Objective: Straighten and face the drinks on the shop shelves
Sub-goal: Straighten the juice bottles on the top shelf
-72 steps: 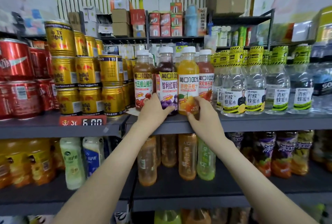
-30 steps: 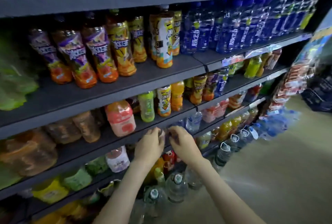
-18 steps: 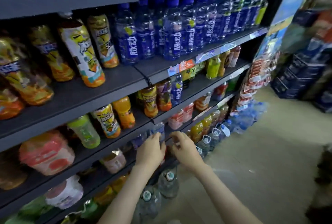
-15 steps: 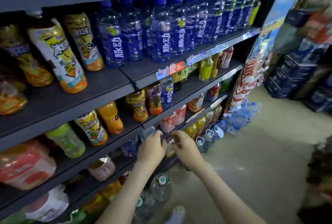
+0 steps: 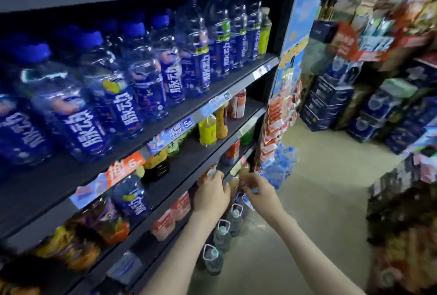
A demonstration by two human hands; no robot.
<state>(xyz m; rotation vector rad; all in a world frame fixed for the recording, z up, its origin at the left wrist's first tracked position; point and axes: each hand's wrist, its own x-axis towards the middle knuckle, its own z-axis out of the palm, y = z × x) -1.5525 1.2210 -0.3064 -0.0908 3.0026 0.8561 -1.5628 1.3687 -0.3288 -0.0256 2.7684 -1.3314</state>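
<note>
Both my hands reach to the front of a low dark shelf (image 5: 236,150) near its right end. My left hand (image 5: 211,197) has its fingers stretched up against a blurred orange bottle (image 5: 209,174). My right hand (image 5: 261,192) is right beside it, with fingers at an amber bottle (image 5: 237,181) that stands between the two hands. Motion blur hides whether the right hand grips it. Higher up stand a row of blue-labelled water bottles (image 5: 175,75) and yellow and orange drinks (image 5: 208,129).
Large water jugs with handles (image 5: 222,233) stand on the floor under my arms. Hanging red snack packs (image 5: 276,115) cover the shelf's end. Stacked blue cartons (image 5: 328,103) and more goods line the aisle's right side. Pale floor (image 5: 319,176) lies between.
The view has swept from the upper juice shelf down and right along the racks. Both hands have dropped to a low shelf and travelled right to its end.
</note>
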